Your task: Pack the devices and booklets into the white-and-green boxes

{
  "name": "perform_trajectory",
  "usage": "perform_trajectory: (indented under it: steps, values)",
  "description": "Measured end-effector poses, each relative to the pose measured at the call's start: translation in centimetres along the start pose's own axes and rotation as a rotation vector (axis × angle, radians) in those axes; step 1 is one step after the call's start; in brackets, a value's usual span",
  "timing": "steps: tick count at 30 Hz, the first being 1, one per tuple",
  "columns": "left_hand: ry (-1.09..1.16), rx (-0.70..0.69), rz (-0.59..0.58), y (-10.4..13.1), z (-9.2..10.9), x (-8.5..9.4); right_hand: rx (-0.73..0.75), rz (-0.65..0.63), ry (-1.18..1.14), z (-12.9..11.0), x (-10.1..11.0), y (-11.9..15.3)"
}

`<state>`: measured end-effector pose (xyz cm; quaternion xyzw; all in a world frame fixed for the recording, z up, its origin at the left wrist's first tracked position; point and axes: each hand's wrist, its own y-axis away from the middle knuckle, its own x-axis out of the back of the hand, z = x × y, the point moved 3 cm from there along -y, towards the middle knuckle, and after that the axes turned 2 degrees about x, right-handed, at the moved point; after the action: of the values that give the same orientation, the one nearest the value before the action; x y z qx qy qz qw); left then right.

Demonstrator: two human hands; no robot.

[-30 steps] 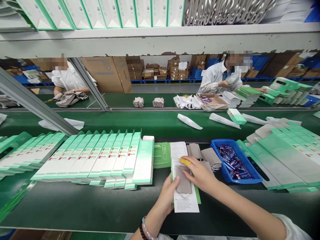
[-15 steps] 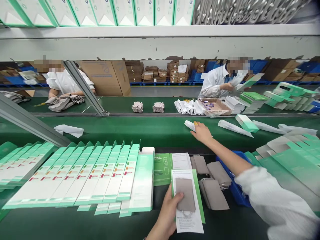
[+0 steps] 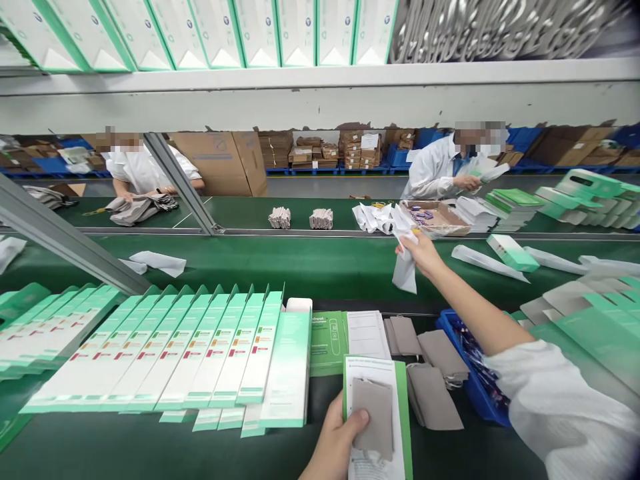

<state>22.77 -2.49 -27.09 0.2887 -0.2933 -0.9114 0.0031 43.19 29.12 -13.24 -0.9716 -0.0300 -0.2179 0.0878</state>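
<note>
My left hand [image 3: 339,435] is closed around a small stack near the front edge. On top of it lies a grey fabric pouch [image 3: 376,417], pinned by my thumb over a printed white leaflet [image 3: 370,368] and a green booklet [image 3: 405,427]. Out over the green belt, my right hand [image 3: 423,253] pinches a thin white sleeve [image 3: 405,275], which hangs down from the fingers. More grey pouches [image 3: 434,397] lie just right of the left hand's stack. Behind that stack are another green booklet [image 3: 327,343] and white leaflets [image 3: 367,331].
Rows of green-and-white boxes [image 3: 200,360] stand at the left. A blue bin [image 3: 480,400] of small packets sits under my right forearm. White sleeves [image 3: 487,262] and a box [image 3: 513,252] lie on the belt [image 3: 300,260]. Two co-workers sit across, and a shelf [image 3: 300,100] spans overhead.
My right hand has lifted the white sleeve off the belt, and it now hangs from the fingers. My left hand still holds its stack, slightly lower in view.
</note>
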Motion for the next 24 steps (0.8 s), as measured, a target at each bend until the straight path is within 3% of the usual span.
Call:
perform_trajectory:
  steps: [3, 6, 8, 10, 13, 17, 20, 24]
  values:
    - [-0.234, -0.164, -0.085, 1.0, 1.1, -0.7, 0.047, -0.15, -0.224, -2.9, 0.5, 5.8]
    - [-0.458, -0.36, -0.221, 2.6, 3.1, -2.2, 0.055, -0.362, -0.376, -5.6, -0.5, 12.9]
    - [-0.603, -0.468, -0.338, 4.1, 4.3, -3.8, -0.003, -0.522, -0.548, -7.2, -1.9, 17.5]
    - [-0.759, -0.534, -0.505, 5.7, 4.8, -5.6, -0.103, -0.596, -0.788, -8.4, -3.3, 21.3]
    - [-0.911, -0.533, -0.672, 7.7, 4.2, -7.6, -0.231, -0.464, -1.113, -9.0, -4.7, 24.7]
    - [-0.974, -0.495, -0.644, 9.1, 2.8, -7.9, -0.342, -0.311, -1.375, -7.8, -5.6, 26.5]
    - [-1.005, -0.465, -0.619, 9.8, 2.3, -7.4, -0.447, -0.273, -1.374, -6.2, -6.0, 27.3]
    - [-1.048, -0.482, -0.611, 9.9, 2.3, -6.7, -0.534, -0.214, -1.188, -3.9, -6.1, 29.1]
